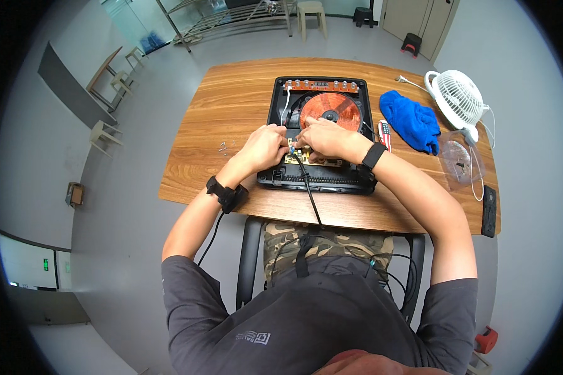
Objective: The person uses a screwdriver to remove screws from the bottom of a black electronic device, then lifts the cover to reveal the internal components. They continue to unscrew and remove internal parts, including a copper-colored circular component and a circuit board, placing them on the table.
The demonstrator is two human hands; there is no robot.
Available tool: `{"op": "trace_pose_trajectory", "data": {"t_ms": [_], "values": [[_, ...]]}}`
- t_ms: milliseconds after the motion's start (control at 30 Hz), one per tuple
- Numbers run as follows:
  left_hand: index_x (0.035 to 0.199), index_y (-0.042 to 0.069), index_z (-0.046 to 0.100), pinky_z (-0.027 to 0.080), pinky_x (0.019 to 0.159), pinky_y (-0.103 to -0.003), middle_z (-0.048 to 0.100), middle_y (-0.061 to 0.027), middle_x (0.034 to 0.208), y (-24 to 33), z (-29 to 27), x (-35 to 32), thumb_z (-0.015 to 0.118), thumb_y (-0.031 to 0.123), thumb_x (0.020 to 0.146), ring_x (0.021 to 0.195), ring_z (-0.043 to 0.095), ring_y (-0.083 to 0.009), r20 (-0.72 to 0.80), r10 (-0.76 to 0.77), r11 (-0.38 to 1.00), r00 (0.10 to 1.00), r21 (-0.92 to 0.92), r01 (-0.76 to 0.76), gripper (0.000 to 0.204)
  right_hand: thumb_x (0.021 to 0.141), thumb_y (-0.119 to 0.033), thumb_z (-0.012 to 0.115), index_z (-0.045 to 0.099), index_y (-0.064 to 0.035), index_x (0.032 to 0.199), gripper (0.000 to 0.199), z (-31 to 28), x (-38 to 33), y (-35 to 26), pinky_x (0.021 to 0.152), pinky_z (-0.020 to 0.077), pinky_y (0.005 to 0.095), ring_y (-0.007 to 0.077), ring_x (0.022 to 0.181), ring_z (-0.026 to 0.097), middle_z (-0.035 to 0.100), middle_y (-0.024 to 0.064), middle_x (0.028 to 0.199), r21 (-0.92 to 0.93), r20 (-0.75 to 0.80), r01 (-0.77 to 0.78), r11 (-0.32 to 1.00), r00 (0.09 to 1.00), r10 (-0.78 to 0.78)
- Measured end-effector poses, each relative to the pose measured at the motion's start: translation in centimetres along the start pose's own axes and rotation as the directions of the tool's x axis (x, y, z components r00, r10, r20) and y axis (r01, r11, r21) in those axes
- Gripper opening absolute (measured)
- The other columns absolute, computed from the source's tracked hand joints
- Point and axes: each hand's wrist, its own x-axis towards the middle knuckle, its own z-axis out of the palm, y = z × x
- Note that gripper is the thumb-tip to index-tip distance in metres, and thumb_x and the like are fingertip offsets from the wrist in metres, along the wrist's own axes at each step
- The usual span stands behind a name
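Observation:
An opened induction cooker (271,125) lies on the wooden table in front of me, its black shell facing up. Inside are a round copper coil (347,111), a control strip with buttons (321,85) at the far end, and a tan circuit board (306,156) nearer me. At the board's left edge, my left hand (268,147) has its fingers bent and pressed together. My right hand (328,139) reaches over the board from the right, overlapping the coil's near edge, fingers closed in a pinch. Whatever lies between the fingertips is hidden. A black power cord (309,190) runs from the board toward my lap.
Small screws (224,148) lie left of the cooker. To the right are a striped handheld item (385,135), a blue cloth (410,122), a white fan (456,94), a clear plastic box (460,164) and a long black object (489,211) at the table edge.

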Motion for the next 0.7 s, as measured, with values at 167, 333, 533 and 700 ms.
{"op": "trace_pose_trajectory", "data": {"t_ms": [167, 333, 533, 700], "values": [[0.083, 0.002, 0.074, 0.051, 0.078, -0.043, 0.062, -0.0120, 0.083, -0.1, -0.1, -0.3, 0.072, 0.011, 0.081, 0.086, 0.061, -0.0326, -0.022, -0.049, 0.997, 0.999, -0.055, 0.047, 0.009, 0.071, -0.028, 0.084, 0.070, -0.0115, 0.125, 0.059, 0.0, -0.2, 0.1, 0.100, 0.0437, 0.0404, 0.0277, 0.116, 0.053, 0.067, 0.0033, 0.129, 0.042, -0.022, 0.002, 0.999, 1.000, -0.001], [0.085, 0.002, 0.075, 0.050, 0.078, -0.042, 0.061, -0.0125, 0.083, -0.4, 0.3, -0.6, 0.072, 0.011, 0.082, 0.088, 0.061, -0.0323, -0.022, -0.129, 0.987, 0.991, -0.098, 0.126, 0.010, 0.071, -0.028, 0.084, 0.070, -0.0112, 0.125, 0.058, 0.2, -0.1, 0.0, 0.101, 0.0433, 0.0410, 0.0276, 0.117, 0.052, 0.067, 0.0032, 0.129, 0.053, -0.036, 0.011, 0.999, 0.999, -0.009], [0.085, 0.000, 0.074, 0.051, 0.077, -0.042, 0.063, -0.0140, 0.086, 1.3, -1.7, -0.1, 0.072, 0.011, 0.083, 0.086, 0.062, -0.0333, -0.085, -0.010, 0.990, 0.996, -0.143, -0.002, 0.011, 0.073, -0.029, 0.082, 0.070, -0.0121, 0.125, 0.056, 0.5, -0.2, 0.3, 0.101, 0.0438, 0.0420, 0.0293, 0.119, 0.052, 0.067, 0.0030, 0.130, 0.039, -0.036, 0.002, 0.999, 0.999, 0.000], [0.087, 0.001, 0.074, 0.052, 0.076, -0.043, 0.064, -0.0143, 0.089, 0.0, -1.9, -0.2, 0.072, 0.014, 0.084, 0.084, 0.064, -0.0349, 0.001, -0.132, 0.989, 0.991, -0.060, 0.132, 0.014, 0.074, -0.030, 0.081, 0.070, -0.0128, 0.125, 0.055, 0.3, -0.3, 0.0, 0.104, 0.0428, 0.0428, 0.0310, 0.123, 0.052, 0.067, 0.0028, 0.129, 0.047, -0.056, 0.012, 0.999, 0.998, -0.009]]}}
